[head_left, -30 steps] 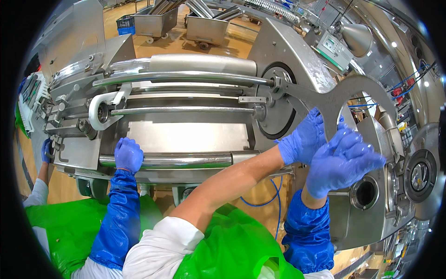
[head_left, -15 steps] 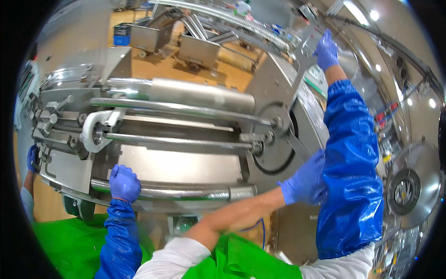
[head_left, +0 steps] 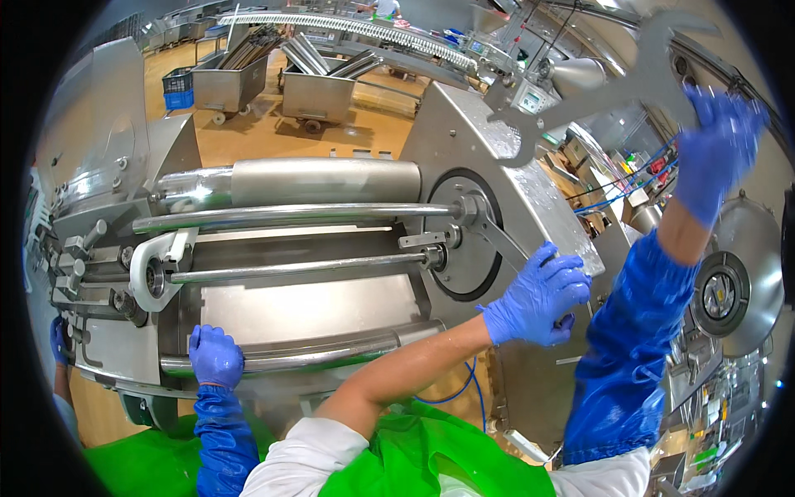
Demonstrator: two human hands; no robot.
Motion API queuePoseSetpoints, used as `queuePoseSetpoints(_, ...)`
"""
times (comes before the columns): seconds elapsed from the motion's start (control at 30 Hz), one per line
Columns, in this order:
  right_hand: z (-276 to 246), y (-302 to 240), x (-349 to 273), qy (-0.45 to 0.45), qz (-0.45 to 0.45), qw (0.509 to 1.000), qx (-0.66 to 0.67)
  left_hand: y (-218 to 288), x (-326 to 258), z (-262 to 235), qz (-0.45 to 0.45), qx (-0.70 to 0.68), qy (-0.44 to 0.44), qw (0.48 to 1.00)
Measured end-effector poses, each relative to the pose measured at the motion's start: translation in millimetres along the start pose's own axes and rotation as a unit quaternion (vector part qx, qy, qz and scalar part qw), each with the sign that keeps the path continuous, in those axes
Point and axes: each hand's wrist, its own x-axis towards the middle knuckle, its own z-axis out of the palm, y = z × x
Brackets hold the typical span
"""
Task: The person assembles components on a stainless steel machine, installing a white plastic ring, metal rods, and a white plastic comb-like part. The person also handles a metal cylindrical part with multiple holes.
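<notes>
My left hand [head_left: 538, 298], in a purple glove, is closed around the end of a flat metal wrench [head_left: 498, 238]. This wrench sits on the hub [head_left: 471, 212] at the right end of a steel machine's upper bar [head_left: 306, 214]. Raised at the upper right, my right hand [head_left: 719, 153] grips a large flat open-ended wrench [head_left: 592, 101], slightly blurred. Its hooked end hangs above the sloping machine housing [head_left: 472, 124]. Below the upper bar runs a thinner bar [head_left: 306, 269], carried at its left by a white bracket [head_left: 142, 272].
A co-worker's gloved hand [head_left: 217, 356] rests on the front roller [head_left: 306, 358]; another gloved hand [head_left: 58, 340] touches the machine's left edge. Behind stand two steel carts [head_left: 317, 95] [head_left: 222, 87] with metal parts and a blue crate [head_left: 178, 99]. A round steel funnel-like part [head_left: 758, 282] is at right.
My right hand has swung to the right and closer, bringing the large wrench fully into view. My left hand stays at the hub's wrench, its fingers now showing more. The whole view has shifted.
</notes>
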Motion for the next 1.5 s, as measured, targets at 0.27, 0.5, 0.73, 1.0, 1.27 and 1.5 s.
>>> queuePoseSetpoints(0.27,-57.3,-163.7,-120.8,0.307,0.312,0.842,0.314,8.4,1.1,7.7,-0.003,0.025,0.026,0.999)
queuePoseSetpoints(0.5,-38.9,-186.7,-151.8,0.362,0.332,0.791,0.364,11.4,1.5,9.7,0.001,0.032,0.019,0.999)
queuePoseSetpoints(0.73,-21.9,-193.2,-157.8,0.316,0.312,0.776,0.448,6.0,-5.5,14.1,0.002,0.028,0.001,1.0)
queuePoseSetpoints(1.0,-27.9,-169.9,-155.5,0.215,0.316,0.815,0.436,8.7,-3.3,15.1,0.012,0.063,0.011,0.998)
queuePoseSetpoints(1.27,-8.3,-169.9,-167.1,0.223,0.383,0.855,0.268,9.7,3.4,10.7,-0.031,0.079,-0.095,0.992)
queuePoseSetpoints(1.5,5.5,-182.5,-154.4,0.216,0.389,0.839,0.314,-5.4,-9.5,21.2,0.021,-0.005,0.053,0.998)
